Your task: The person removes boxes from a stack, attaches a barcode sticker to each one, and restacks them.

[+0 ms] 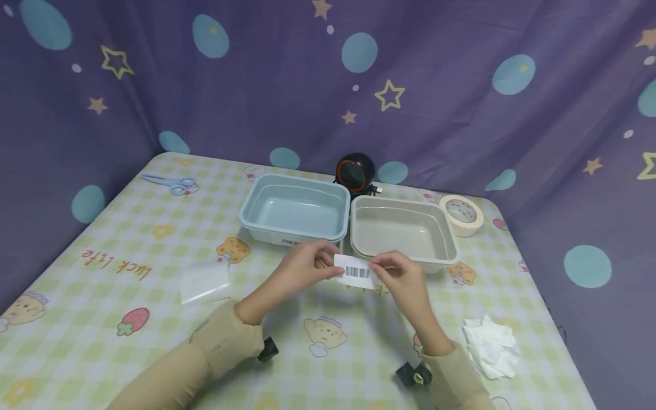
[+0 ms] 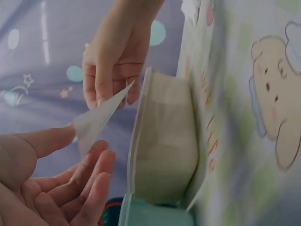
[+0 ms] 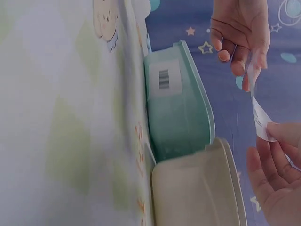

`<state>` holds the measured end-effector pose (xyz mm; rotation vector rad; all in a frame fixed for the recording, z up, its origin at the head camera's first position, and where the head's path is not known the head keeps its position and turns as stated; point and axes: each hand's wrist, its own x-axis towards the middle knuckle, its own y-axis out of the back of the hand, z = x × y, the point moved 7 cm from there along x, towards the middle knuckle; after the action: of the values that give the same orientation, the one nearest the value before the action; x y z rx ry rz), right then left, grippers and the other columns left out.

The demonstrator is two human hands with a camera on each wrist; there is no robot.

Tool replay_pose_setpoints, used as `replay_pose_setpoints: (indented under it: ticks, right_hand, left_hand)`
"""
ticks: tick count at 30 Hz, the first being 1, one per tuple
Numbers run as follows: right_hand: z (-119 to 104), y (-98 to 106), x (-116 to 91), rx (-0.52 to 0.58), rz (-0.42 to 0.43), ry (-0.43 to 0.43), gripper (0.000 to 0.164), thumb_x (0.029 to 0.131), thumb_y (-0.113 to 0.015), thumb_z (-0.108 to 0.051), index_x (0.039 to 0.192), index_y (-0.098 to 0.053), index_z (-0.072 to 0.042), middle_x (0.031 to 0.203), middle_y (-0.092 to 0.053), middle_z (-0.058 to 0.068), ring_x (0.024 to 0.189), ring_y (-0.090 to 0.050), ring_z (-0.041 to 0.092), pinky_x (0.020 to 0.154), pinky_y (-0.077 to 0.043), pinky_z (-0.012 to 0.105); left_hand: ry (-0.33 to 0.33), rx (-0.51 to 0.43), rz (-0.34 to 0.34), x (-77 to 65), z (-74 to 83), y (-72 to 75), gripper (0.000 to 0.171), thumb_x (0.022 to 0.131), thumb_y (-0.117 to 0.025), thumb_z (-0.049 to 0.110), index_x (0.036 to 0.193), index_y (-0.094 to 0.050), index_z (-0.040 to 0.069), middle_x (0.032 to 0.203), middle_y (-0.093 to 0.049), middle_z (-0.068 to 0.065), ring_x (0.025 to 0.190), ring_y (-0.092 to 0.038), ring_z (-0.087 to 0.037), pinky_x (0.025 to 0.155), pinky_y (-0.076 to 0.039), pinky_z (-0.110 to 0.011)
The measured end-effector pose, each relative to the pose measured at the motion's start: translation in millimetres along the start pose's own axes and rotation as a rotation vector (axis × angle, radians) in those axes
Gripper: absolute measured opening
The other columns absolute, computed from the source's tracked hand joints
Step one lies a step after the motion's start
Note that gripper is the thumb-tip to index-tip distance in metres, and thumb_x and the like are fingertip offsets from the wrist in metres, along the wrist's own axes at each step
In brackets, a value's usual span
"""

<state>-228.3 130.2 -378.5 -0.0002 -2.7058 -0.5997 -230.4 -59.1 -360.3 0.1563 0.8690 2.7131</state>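
Note:
Between both hands a white barcode label is held up in front of the two bins. My left hand pinches its left edge between thumb and fingers; my right hand pinches the right edge. From the left wrist the label appears nearly edge-on and slightly bent. Behind the left hand stands a light blue bin, and its front bears a barcode label. Beyond the right hand is a beige bin; its front wall looks plain in the left wrist view.
Clear glossy sheets lie left of the hands. Blue scissors rest at the back left. A black round device stands behind the bins, a tape roll right of them. Crumpled white tissue lies at the right.

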Motion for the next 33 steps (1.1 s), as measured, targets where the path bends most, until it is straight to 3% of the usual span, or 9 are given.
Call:
replay_pose_setpoints:
  ticks: [6,16,22,25,33]
  right_hand:
    - [14,13,-2,-0.027,0.016,-0.041,0.007,0.082,-0.074,-0.002,0.088,-0.071,-0.002,0.089,-0.073,0.013,0.081,-0.065,-0.002,0.076,-0.056,0.015]
    - [30,32,-6,-0.07,-0.014,-0.111,0.009,0.085,-0.072,-0.005,0.093,-0.072,-0.002,0.096,-0.073,0.014,0.088,-0.066,-0.002,0.082,-0.055,0.017]
    - [47,39,-8,-0.145,-0.048,-0.192,0.011,0.086,-0.071,-0.007,0.096,-0.072,-0.004,0.097,-0.073,0.013,0.086,-0.069,0.008,0.079,-0.055,0.015]
    - [57,42,-8,-0.157,-0.058,-0.241,0.011,0.087,-0.071,-0.009,0.097,-0.072,-0.005,0.098,-0.073,0.012,0.085,-0.066,0.0,0.078,-0.053,0.012]
    - [77,46,-12,-0.124,-0.083,-0.345,0.015,0.087,-0.07,-0.007,0.102,-0.07,-0.003,0.102,-0.072,0.015,0.088,-0.067,0.004,0.079,-0.053,0.012]
  left_hand:
    - [-0.066,0.005,-0.018,6.3,6.4,-16.8,0.038,0.078,-0.079,0.009,0.111,-0.063,0.001,0.086,-0.072,-0.008,0.069,-0.064,-0.01,0.063,-0.051,-0.017]
    - [-0.084,0.05,-0.037,17.2,9.2,-44.1,0.043,0.076,-0.08,0.006,0.114,-0.06,0.007,0.09,-0.069,-0.004,0.074,-0.066,-0.011,0.065,-0.052,-0.018]
    - [-0.058,0.046,-0.054,29.9,0.1,-65.7,0.042,0.075,-0.08,0.004,0.112,-0.06,0.008,0.089,-0.069,-0.004,0.075,-0.068,-0.014,0.064,-0.051,-0.019]
    - [-0.04,0.05,-0.046,33.3,-3.0,-74.0,0.04,0.075,-0.08,0.004,0.109,-0.06,0.009,0.088,-0.07,-0.004,0.074,-0.068,-0.014,0.063,-0.049,-0.02]
    - [0.009,0.056,-0.011,32.8,-1.9,-83.6,0.038,0.074,-0.08,0.006,0.107,-0.063,0.009,0.086,-0.07,-0.001,0.073,-0.063,-0.012,0.062,-0.045,-0.02]
